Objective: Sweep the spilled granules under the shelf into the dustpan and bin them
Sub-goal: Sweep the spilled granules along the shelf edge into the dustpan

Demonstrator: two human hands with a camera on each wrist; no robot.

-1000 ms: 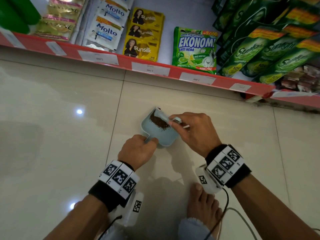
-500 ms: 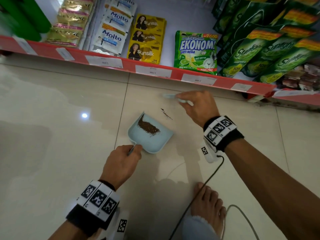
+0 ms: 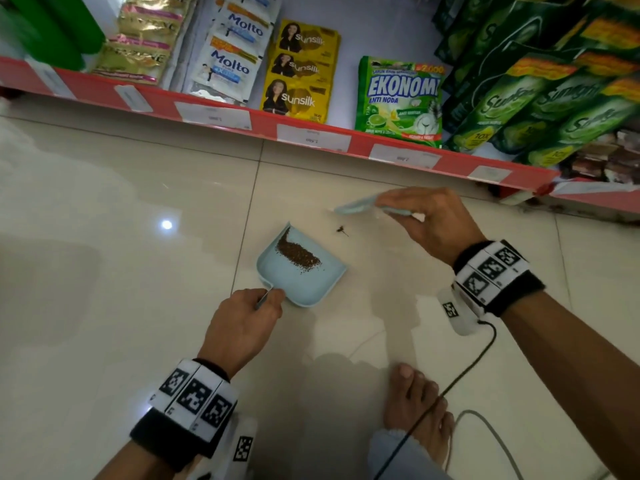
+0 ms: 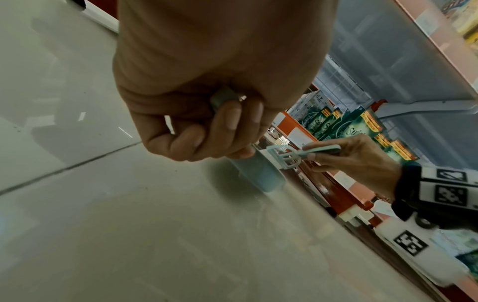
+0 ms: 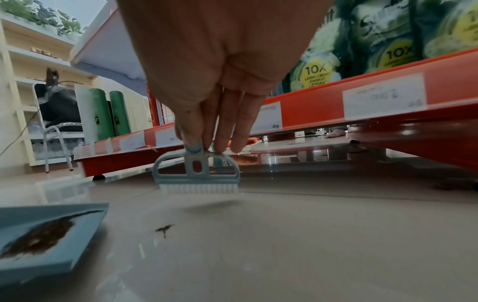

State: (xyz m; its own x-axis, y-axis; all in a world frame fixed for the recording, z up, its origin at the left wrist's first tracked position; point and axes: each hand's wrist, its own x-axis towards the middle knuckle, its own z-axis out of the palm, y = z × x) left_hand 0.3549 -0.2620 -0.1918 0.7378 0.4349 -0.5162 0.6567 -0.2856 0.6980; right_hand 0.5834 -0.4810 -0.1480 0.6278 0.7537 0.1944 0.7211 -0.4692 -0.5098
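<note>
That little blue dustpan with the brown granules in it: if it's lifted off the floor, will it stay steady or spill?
The dustpan looks like thin rigid plastic, so probably light and stiff. The left hand grips only its short handle, so it could tip easily. The granules lie loose near the open lip; tilting it forward would likely spill them, tilting it back should keep them in.

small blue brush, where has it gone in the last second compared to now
The small blue brush, pinched in the right hand, left the light blue plastic dustpan and went out toward the red shelf edge, beyond a dark speck lying on the tile. The left hand drew the dustpan back slightly. Both grips and the brown granules in the pan are unchanged.
</note>
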